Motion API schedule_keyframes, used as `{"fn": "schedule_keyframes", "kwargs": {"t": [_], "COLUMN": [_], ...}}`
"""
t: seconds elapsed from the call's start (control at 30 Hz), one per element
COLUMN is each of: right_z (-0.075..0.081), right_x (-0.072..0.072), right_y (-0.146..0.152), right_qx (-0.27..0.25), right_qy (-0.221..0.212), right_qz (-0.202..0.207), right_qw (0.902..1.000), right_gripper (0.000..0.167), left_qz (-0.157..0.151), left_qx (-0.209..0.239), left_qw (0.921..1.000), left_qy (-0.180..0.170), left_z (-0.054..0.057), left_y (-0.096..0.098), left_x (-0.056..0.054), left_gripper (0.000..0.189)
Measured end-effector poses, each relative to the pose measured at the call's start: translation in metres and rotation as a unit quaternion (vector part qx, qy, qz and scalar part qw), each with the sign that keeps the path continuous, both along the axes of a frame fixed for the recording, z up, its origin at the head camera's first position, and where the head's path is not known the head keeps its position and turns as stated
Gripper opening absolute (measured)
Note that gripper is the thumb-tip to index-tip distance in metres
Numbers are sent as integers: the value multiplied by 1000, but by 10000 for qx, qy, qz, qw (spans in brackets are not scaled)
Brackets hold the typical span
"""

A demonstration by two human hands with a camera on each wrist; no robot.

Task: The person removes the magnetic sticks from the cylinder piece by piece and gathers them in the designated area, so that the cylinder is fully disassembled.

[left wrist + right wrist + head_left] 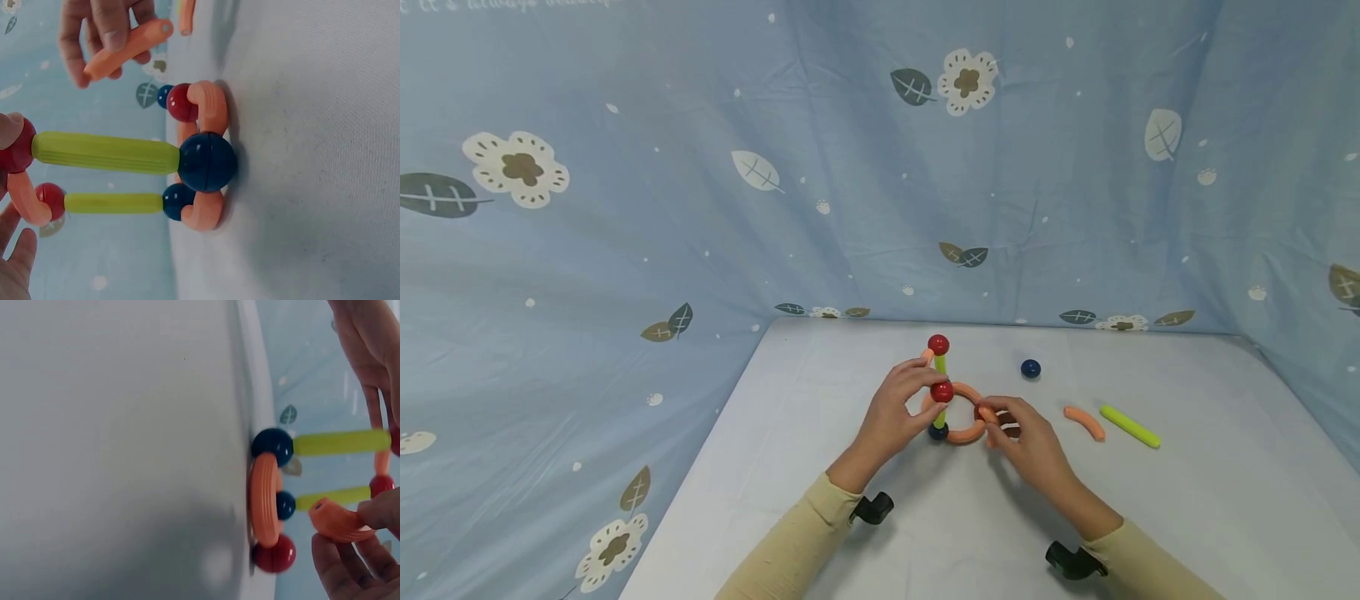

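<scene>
A frame of ball-and-rod toy pieces stands on the table. Its base is a ring of orange curved rods (964, 436) joined by blue balls (208, 161) and a red ball (182, 102). Two green rods (106, 152) rise from the blue balls, each topped by a red ball, with another orange curved rod (29, 199) linking those tops. My left hand (887, 410) pinches the nearer top red ball (942, 392) between thumb and fingers. Beside the ring, my right hand (1033, 442) holds a separate orange curved rod (128, 50), raised off the table in the left wrist view.
To the right on the white table (1210, 500) lie a loose orange curved rod (1084, 423) and a straight green rod (1131, 427). Farther back sits a loose blue ball (1031, 368). A patterned blue cloth (865, 208) hangs behind the table and along its sides.
</scene>
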State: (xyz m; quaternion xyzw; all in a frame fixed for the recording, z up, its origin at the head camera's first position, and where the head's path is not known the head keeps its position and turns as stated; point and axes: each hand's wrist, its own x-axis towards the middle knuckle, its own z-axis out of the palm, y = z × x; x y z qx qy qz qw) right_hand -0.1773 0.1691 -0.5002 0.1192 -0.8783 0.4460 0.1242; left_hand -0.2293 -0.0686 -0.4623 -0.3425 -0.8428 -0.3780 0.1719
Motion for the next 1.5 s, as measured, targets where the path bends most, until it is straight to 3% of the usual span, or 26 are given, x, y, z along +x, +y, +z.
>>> {"fn": "schedule_keyframes", "kwargs": {"t": [0.3,0.5,0.8,1.5], "right_z": [-9,-15,-18,-19], "right_x": [4,5,7,1], "right_y": [36,63,95,116], "right_qx": [458,1066,1383,2066], "right_qy": [-186,-120,-381,-782], "right_qz": [-78,-217,-525,-778], "right_qw": [9987,9940,9883,9722], "right_gripper": [38,37,20,19], "left_qz": [16,46,42,97], "left_qx": [-9,-25,61,-56], "left_qw": [9999,9999,9999,9999], "left_qy": [-117,-136,-111,-93], "left_z": [2,1,2,2], "left_y": [0,1,0,1], "left_x": [1,1,2,1], "left_gripper": [37,37,38,37]}}
